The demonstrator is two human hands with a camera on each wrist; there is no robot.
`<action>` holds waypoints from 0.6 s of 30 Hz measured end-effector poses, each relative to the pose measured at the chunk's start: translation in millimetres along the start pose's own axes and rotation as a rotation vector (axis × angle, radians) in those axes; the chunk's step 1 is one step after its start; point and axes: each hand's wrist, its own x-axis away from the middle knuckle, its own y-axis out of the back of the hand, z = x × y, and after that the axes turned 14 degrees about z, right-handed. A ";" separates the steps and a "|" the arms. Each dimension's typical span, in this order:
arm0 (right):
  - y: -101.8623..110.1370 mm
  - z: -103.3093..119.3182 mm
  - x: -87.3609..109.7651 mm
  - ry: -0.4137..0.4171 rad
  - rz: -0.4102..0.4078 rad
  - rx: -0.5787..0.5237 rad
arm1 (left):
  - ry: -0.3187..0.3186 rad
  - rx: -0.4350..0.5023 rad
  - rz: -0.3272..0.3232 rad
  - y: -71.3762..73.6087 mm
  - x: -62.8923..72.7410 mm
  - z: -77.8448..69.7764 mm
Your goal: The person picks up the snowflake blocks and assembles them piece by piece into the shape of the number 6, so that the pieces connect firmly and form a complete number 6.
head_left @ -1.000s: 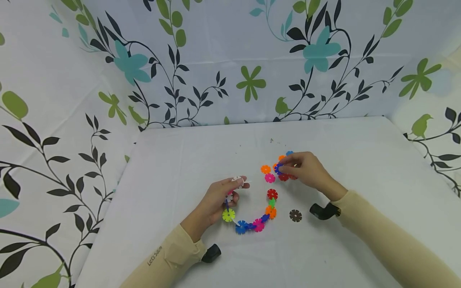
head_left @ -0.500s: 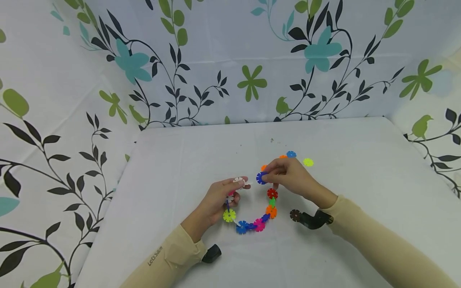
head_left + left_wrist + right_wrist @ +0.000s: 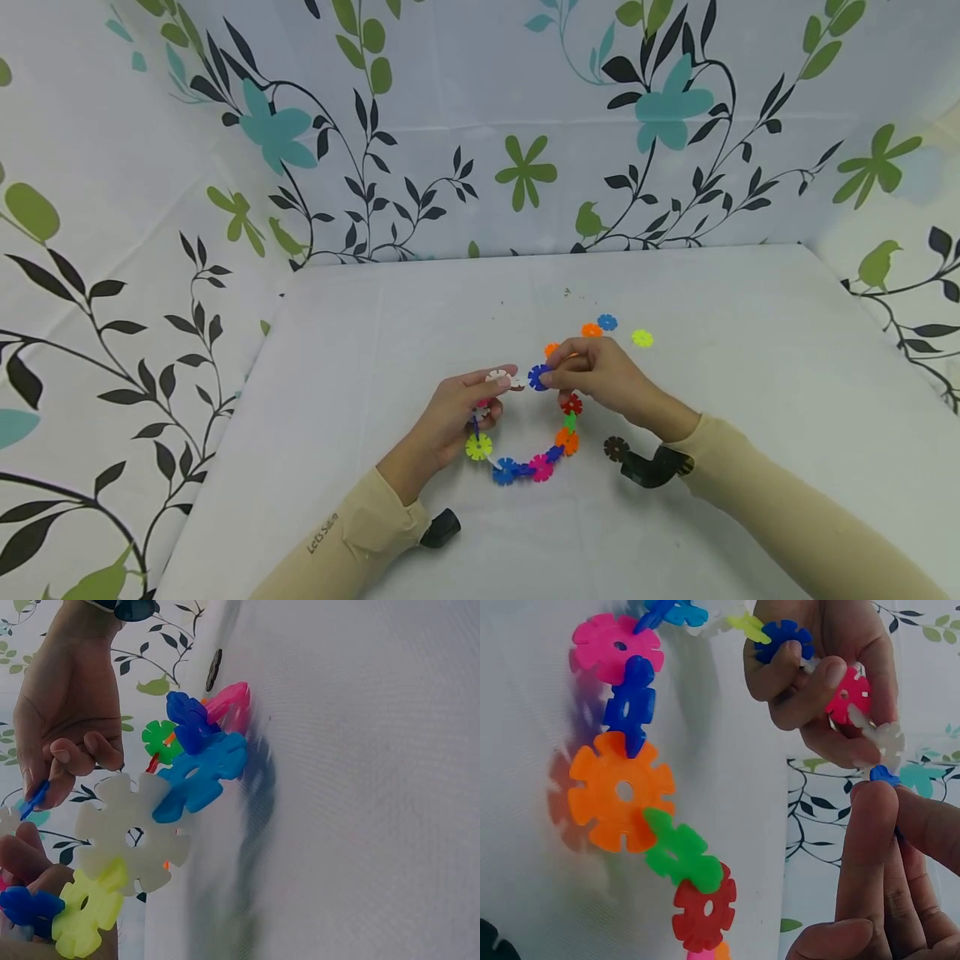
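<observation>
A chain of coloured slotted flower discs curves between my hands, with a lime disc [image 3: 478,447], a light blue disc [image 3: 505,472] and an orange disc [image 3: 622,791] among its links. Its white end disc [image 3: 497,377] is pinched between thumb and fingers of my left hand [image 3: 450,417], whose other fingers curl by nearby links. My right hand [image 3: 611,383] pinches a dark blue disc [image 3: 537,377] by its edge, close to the white end. In the right wrist view that blue disc meets the white one; whether their slots interlock cannot be told. A red disc [image 3: 705,907] ends the visible right side.
Beyond my right hand lie a loose yellow disc [image 3: 642,337], a blue disc [image 3: 607,322] and orange discs [image 3: 592,331], partly hidden by the hand. A brown disc [image 3: 617,449] lies beside the black right wrist camera [image 3: 651,468]. Patterned cloth [image 3: 450,125] rises behind the white table [image 3: 360,333].
My right hand has taken the dark blue disc from the loose pile and brought it left to the white end disc. The left hand has stayed almost still.
</observation>
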 end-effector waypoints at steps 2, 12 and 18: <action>-0.9 -0.7 0.5 0.012 0.005 -0.001 | 0.000 -0.007 0.002 -0.5 0.2 -0.3; -7.2 0.7 0.8 0.046 -0.041 -0.014 | -0.013 -0.040 0.022 -3.8 -1.4 -1.4; -9.1 4.6 0.4 0.092 -0.073 -0.047 | -0.023 -0.038 0.004 -5.6 -5.3 0.1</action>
